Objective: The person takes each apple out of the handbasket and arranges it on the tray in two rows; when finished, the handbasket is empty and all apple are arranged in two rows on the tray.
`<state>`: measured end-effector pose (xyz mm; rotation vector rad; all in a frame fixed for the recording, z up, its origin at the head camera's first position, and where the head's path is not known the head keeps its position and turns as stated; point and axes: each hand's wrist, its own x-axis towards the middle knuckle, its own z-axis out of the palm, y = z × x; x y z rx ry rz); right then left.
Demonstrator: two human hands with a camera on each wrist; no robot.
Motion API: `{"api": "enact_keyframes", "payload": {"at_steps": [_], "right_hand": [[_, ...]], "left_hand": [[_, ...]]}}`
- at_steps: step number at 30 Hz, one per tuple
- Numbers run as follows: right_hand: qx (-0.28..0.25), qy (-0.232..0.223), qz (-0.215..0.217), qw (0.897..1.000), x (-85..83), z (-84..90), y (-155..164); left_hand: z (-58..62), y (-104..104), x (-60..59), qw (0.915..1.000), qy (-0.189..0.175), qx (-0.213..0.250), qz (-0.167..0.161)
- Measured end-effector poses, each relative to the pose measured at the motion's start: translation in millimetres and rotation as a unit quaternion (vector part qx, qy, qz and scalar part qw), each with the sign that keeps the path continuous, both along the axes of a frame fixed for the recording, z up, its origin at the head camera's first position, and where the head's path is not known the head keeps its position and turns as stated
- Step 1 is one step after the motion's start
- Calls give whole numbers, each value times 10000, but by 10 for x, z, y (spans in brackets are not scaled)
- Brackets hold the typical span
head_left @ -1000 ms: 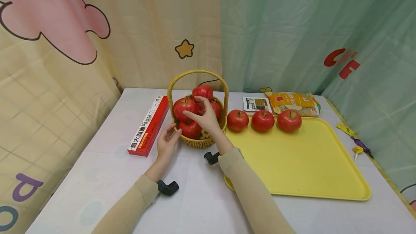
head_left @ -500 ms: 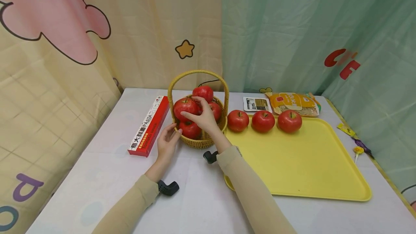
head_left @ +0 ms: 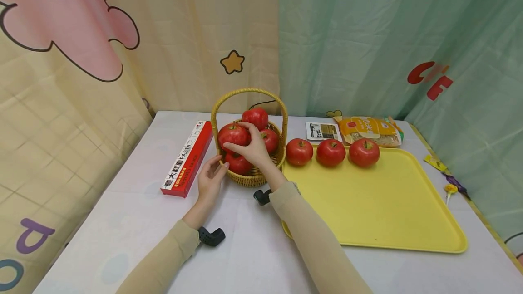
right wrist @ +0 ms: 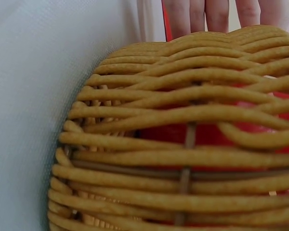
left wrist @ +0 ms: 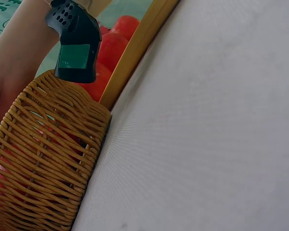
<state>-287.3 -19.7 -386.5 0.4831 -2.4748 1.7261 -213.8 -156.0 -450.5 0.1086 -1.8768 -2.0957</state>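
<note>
A wicker basket with a hoop handle holds several red apples. My right hand reaches into it, thumb under and fingers over the front-left apple, gripping it. Straight fingers of my left hand rest against the basket's left wall. In the right wrist view the basket wall fills the frame, red apple shows through the weave, and the left hand's fingers lie behind it. The left wrist view shows the basket from its side.
Three red apples stand in a row along the far edge of a yellow tray right of the basket. A red pasta box lies left of it. A snack bag and small packet lie behind the tray.
My right hand has slid left and down from near the top apple onto the front-left apple, and its fingers have closed round it. The left hand has stayed put.
</note>
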Motion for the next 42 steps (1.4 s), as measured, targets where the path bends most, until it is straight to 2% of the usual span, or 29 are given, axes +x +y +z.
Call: {"api": "enact_keyframes", "payload": {"at_steps": [11,19,28,31,33,38,40,42], "right_hand": [[-16,-15,34,10000,11,9,-49],[39,-67,-30,10000,-2,-18,-87],[31,-197,-60,9998,7,-10,-104],[38,-250,-55,9997,15,0,-106],[40,-283,-48,9996,22,12,-105],[103,-243,74,9996,40,31,-87],[176,-138,180,9996,48,35,-66],[253,-22,306,9992,59,41,-30]], "left_hand": [[-23,5,-6,10000,68,-29,27],[-17,7,-3,9996,80,-236,106],[-25,4,-12,9997,106,-199,35],[-12,1,-7,9999,100,-125,-47],[58,16,34,9999,70,-135,-71],[45,17,35,9996,91,-258,26],[-26,3,-5,9995,122,-275,77],[-27,6,-5,9995,110,-291,113]]}}
